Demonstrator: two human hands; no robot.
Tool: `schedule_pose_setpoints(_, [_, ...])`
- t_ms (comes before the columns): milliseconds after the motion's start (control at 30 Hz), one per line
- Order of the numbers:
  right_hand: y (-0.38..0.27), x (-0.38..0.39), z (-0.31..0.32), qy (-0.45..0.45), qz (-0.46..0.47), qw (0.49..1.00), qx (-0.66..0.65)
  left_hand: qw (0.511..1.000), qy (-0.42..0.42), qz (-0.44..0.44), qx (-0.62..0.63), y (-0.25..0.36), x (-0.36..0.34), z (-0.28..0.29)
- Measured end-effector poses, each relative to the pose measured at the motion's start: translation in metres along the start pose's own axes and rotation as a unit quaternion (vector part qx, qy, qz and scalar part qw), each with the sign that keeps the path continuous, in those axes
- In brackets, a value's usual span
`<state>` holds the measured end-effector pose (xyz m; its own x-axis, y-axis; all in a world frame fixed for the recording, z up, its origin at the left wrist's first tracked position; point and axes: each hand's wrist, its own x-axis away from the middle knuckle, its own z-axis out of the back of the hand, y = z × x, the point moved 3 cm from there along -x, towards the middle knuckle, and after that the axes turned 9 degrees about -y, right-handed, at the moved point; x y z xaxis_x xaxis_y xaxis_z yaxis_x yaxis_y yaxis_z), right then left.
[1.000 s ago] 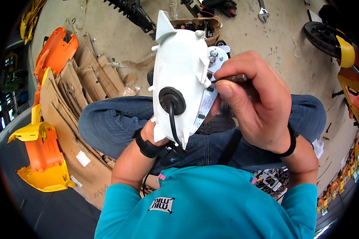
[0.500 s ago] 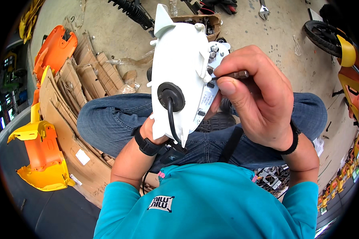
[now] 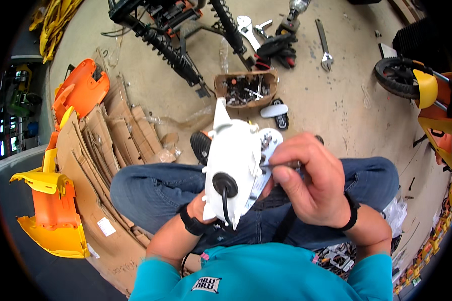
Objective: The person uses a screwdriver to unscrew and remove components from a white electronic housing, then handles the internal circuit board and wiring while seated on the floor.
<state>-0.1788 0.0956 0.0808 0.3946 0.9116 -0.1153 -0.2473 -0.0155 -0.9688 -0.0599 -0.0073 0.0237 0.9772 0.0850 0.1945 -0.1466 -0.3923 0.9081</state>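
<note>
A white headlight-like plastic housing is held above my lap, its pointed end away from me. My left hand wraps under its near left side; most of its fingers are hidden behind the housing. A round black rubber grommet with a black cable sits in the housing's back. Along its right side lies a pale plate with small bolts. My right hand pinches a small dark tool between thumb and forefinger. The tool's thin shaft points at the housing's right edge, where its tip is hard to make out.
Beyond the housing stands an open cardboard box of hardware. Behind it are a black frame with spring shocks, gloves and an adjustable wrench. Flattened cardboard and orange-yellow panels lie left; a wheel is right.
The housing and both hands sit lower in the picture and look smaller, while more of the floor beyond shows. My grip on the housing and on the tool looks the same.
</note>
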Motion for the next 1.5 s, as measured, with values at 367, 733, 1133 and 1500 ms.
schedule_pose_setpoints(367, [-0.005,-0.005,0.003,-0.034,0.054,0.997,0.03,0.935,0.026,0.115,0.335,-0.007,0.008,-0.001])
schedule_pose_setpoints(733, [0.009,0.005,-0.004,-0.018,0.021,0.999,-0.045,0.999,0.019,-0.046,0.017,-0.002,0.007,0.003])
schedule_pose_setpoints(1133, [0.01,0.006,-0.003,-0.078,0.049,0.996,-0.006,0.999,0.029,-0.011,0.03,-0.009,0.01,0.003])
schedule_pose_setpoints(1500, [0.01,0.004,-0.003,-0.082,0.103,0.988,0.078,0.982,0.074,0.05,0.166,-0.025,0.026,0.01])
